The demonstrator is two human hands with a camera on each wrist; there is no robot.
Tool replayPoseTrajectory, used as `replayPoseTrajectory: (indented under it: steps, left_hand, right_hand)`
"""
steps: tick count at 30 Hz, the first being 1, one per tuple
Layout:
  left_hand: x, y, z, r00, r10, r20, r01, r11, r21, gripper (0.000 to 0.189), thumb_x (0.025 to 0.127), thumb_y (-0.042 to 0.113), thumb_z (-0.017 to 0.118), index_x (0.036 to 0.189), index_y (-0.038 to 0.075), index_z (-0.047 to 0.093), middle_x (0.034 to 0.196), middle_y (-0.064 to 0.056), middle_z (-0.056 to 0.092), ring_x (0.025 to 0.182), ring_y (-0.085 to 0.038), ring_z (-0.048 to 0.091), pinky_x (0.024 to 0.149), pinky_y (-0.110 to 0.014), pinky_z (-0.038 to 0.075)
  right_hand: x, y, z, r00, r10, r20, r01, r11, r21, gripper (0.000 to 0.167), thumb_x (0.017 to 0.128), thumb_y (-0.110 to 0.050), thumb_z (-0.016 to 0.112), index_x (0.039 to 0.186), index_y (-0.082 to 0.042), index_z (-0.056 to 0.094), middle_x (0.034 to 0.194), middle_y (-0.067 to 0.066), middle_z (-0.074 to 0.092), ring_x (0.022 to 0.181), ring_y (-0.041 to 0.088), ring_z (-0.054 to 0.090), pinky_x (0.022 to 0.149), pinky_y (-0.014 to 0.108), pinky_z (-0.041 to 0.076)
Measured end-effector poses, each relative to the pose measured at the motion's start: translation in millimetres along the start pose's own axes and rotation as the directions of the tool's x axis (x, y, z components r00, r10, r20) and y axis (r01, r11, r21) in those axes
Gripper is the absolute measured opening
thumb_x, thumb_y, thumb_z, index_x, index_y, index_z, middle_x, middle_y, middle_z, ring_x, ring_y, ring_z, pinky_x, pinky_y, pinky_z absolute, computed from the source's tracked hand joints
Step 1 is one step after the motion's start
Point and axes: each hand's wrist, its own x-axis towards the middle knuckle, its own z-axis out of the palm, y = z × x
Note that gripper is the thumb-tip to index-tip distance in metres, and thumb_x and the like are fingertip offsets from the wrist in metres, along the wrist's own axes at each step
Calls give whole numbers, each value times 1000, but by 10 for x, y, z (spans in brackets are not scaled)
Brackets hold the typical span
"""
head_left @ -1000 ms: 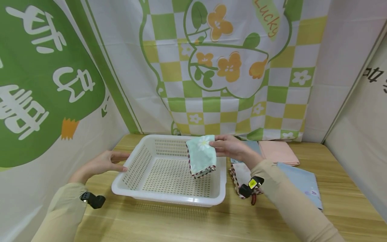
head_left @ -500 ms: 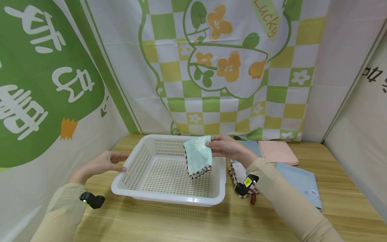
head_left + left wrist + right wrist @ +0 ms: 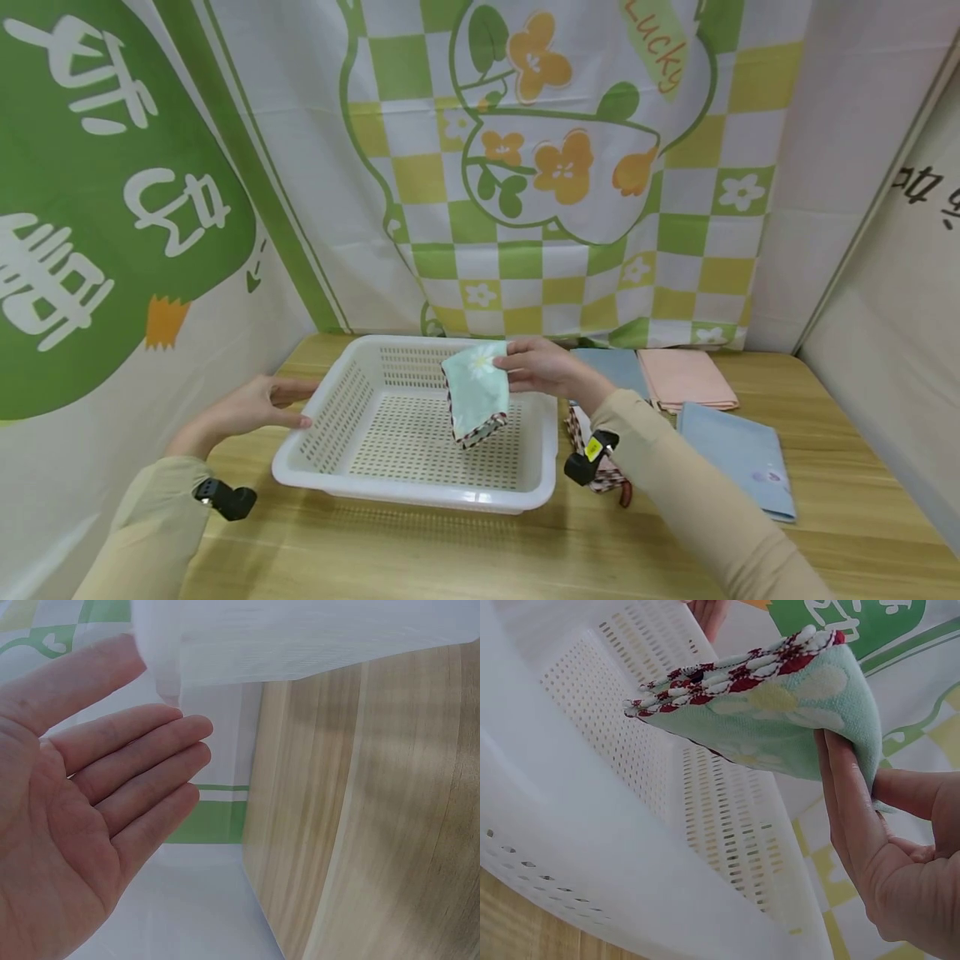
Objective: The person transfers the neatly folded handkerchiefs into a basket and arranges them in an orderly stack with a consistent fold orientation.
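A folded mint-green towel with a white daisy and a red-and-white stitched edge hangs over the right part of a white plastic basket. My right hand pinches its upper corner. The right wrist view shows the towel between thumb and straight fingers, above the perforated basket wall. At the basket's left rim is my left hand, thumb and fingertips touching the edge. Its fingers lie straight and side by side in the left wrist view, palm toward the camera.
Right of the basket on the wooden table lie a grey-blue cloth, a folded pink cloth, a light blue cloth and a check-edged towel, partly hidden by the right forearm. A patterned curtain hangs behind.
My right hand has carried the mint towel a little left and slightly down, further over the basket. The left hand has stayed at the rim.
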Motion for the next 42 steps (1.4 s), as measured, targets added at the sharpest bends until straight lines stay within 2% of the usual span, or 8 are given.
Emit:
replayPoseTrajectory:
  steps: [4, 8, 13, 16, 19, 28, 36, 42]
  left_hand:
    - [12, -12, 1, 1000, 2, -5, -2, 1000, 14, 68, 82, 29, 74, 136, -5, 47, 132, -24, 54, 123, -41, 51, 96, -57, 45]
    - [18, -38, 5, 1000, -11, -9, 11, 1000, 14, 69, 82, 30, 74, 136, -4, 48, 133, -23, 55, 123, -41, 51, 96, -56, 45]
    - [12, -50, 3, 1000, 1, -11, 0, 1000, 19, 69, 81, 29, 75, 135, -4, 48, 132, -23, 55, 122, -41, 51, 94, -54, 47]
    - [13, -46, 1, 1000, 4, -8, -4, 1000, 14, 68, 81, 28, 75, 135, -4, 48, 132, -23, 55, 123, -41, 52, 93, -50, 50]
    - [17, -44, 4, 1000, 2, -4, -2, 1000, 14, 68, 82, 28, 74, 135, -4, 48, 132, -23, 55, 123, -41, 51, 93, -49, 50]
    - [24, -54, 14, 1000, 8, 0, -8, 1000, -3, 69, 81, 27, 74, 136, -4, 47, 134, -24, 53, 126, -43, 47, 97, -55, 45]
    - [30, -42, 3, 1000, 6, 1, -6, 1000, 2, 69, 82, 28, 74, 136, -5, 46, 135, -24, 52, 126, -43, 47, 96, -54, 46]
    - [13, -6, -2, 1000, 19, 8, -19, 1000, 3, 69, 82, 26, 74, 136, -7, 46, 134, -25, 52, 125, -44, 48, 95, -54, 47]
  right_hand:
    - [33, 18, 38, 1000, 12, -10, -12, 1000, 17, 17, 96, -5, 52, 86, -5, 39, 89, 4, 52, 78, 12, 64, 76, 27, 57]
    - [70, 48, 65, 999, 32, -10, -32, 999, 19, 7, 97, -6, 51, 101, -1, 48, 92, 5, 57, 82, 14, 64, 81, 30, 57]
    - [107, 65, 108, 998, 54, -32, -53, 998, 19, 31, 96, -7, 53, 124, 6, 47, 100, 8, 60, 90, 16, 65, 87, 34, 55]
    - [119, 61, 127, 997, 61, -39, -61, 998, 20, 36, 96, -8, 54, 129, 6, 45, 102, 8, 60, 91, 17, 65, 87, 34, 55]
    - [125, 55, 135, 997, 69, -39, -68, 997, 23, 34, 96, -8, 54, 127, 5, 47, 101, 8, 61, 89, 16, 66, 86, 33, 56]
    - [183, 78, 153, 998, 57, -2, -57, 997, 49, 4, 97, -6, 51, 98, -2, 53, 92, 5, 61, 83, 15, 65, 77, 28, 57]
    - [214, 69, 188, 997, 74, -7, -73, 996, 48, 21, 97, -5, 51, 116, 3, 53, 96, 6, 62, 85, 14, 65, 85, 32, 56]
    - [236, 50, 224, 996, 87, -4, -87, 996, 35, 27, 96, -6, 52, 122, 5, 51, 98, 7, 62, 86, 15, 66, 87, 33, 55]
